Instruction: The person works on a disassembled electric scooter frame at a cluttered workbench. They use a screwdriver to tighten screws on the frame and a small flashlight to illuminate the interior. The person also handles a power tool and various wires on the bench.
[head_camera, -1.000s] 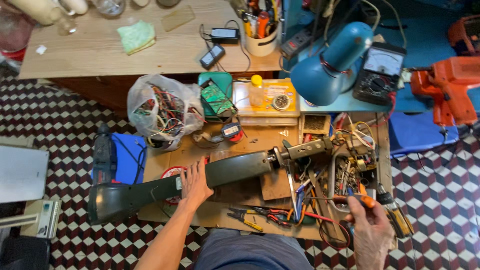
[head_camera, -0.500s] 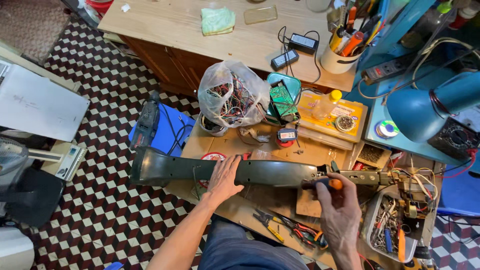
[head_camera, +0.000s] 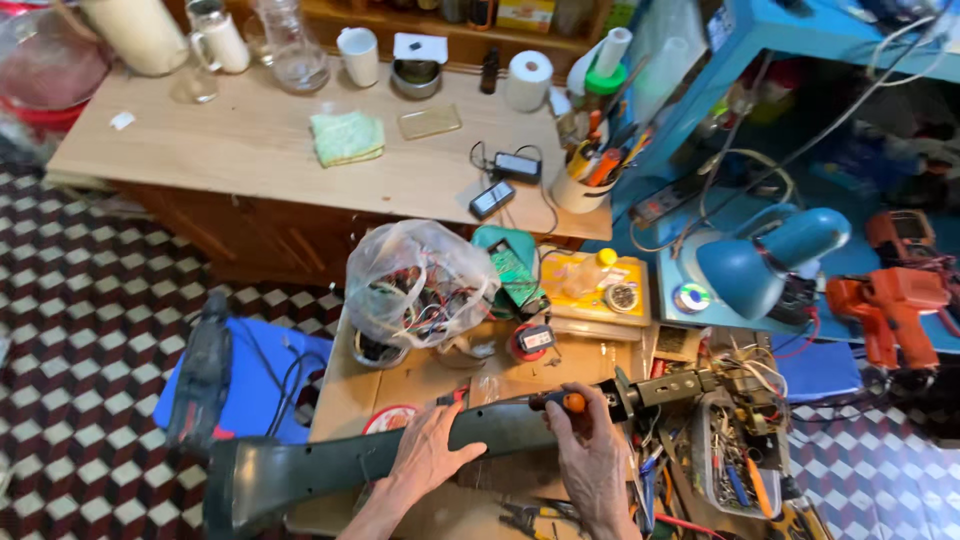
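Observation:
A long dark green-grey housing (head_camera: 330, 465) lies across the low wooden work board (head_camera: 420, 385), its wide end at the lower left and a metal block (head_camera: 670, 388) at its right end. My left hand (head_camera: 425, 455) rests flat on the middle of the housing, holding it down. My right hand (head_camera: 590, 455) grips a screwdriver with an orange and black handle (head_camera: 562, 401); its shaft points left along the housing's top edge.
A clear bag of wires (head_camera: 415, 285), a blue desk lamp (head_camera: 765, 265), an orange drill (head_camera: 895, 305), a tray of small tools (head_camera: 735, 465), a pen cup (head_camera: 585, 180) and a blue cloth with a dark tool (head_camera: 205, 370) surround the board. A wooden table (head_camera: 250, 150) stands behind.
My view has swung left and up, showing more of the wooden table. My right hand brought the screwdriver from the right side onto the housing; my left hand stayed on it.

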